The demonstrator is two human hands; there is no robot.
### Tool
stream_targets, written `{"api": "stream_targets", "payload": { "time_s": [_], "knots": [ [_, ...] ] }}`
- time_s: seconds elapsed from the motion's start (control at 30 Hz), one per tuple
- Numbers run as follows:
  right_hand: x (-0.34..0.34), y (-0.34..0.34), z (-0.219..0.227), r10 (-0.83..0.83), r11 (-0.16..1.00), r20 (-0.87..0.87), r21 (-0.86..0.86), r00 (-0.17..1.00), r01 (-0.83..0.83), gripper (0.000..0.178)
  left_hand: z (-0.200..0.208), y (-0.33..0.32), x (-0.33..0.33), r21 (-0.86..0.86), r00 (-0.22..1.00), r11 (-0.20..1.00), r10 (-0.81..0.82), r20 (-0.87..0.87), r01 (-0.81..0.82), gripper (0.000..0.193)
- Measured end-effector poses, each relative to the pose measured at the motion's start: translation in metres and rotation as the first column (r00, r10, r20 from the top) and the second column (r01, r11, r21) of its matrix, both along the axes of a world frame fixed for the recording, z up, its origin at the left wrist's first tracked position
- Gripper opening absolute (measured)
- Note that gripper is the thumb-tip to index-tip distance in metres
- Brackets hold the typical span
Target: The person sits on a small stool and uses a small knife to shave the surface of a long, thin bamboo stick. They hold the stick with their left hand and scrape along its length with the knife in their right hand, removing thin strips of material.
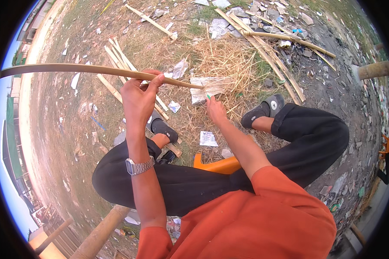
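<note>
Dry, patchily grassed ground (80, 103) carries a loose heap of straw (222, 58); at the straw's near edge lies a pale, rough slab (218, 84), its material unclear. Left of the straw, split bamboo strips (126, 56) lie roughly side by side; right of it, longer bamboo slats (285, 73); nearer the person, a small paper sheet (208, 139) lies flat

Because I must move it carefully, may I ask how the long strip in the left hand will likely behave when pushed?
The long strip is probably fairly stiff: it reaches far beyond the left hand without evident droop. It is likely light for its length, being so slender.
</note>
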State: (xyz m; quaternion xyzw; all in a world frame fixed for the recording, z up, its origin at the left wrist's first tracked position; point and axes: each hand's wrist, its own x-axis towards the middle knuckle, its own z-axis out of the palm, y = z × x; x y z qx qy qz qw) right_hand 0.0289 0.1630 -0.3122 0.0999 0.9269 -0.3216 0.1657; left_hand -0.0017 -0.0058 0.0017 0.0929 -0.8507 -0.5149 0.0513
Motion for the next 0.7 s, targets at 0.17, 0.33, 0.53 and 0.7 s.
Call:
{"api": "stream_targets", "payload": {
  "time_s": [0.17, 0.33, 0.53, 0.7],
  "knots": [
    [0.020, 0.024, -0.005, 0.083, 0.982, -0.038, 0.175, 0.996, -0.076, 0.037, -0.013, -0.014, -0.002, -0.057, 0.990, 0.990, 0.123, -0.075, -0.128, 0.016],
    [0.032, 0.034, 0.015, -0.024, 0.997, -0.010, 0.069, 1.000, 0.025, 0.037, -0.009, -0.017, -0.002, -0.047, 0.996, 0.995, 0.091, 0.009, -0.091, 0.019],
    [-0.003, -0.001, 0.125, 0.022, 0.935, -0.118, -0.348, 0.993, -0.062, 0.038, -0.006, -0.018, -0.002, 0.008, 0.999, 0.999, -0.036, -0.003, 0.036, 0.014],
    [0.006, -0.024, 0.228, 0.099, 0.871, -0.112, -0.471, 0.989, -0.140, 0.038, -0.003, -0.027, 0.000, -0.008, 0.996, 0.999, -0.052, 0.079, 0.052, 0.021]
  ]
}}
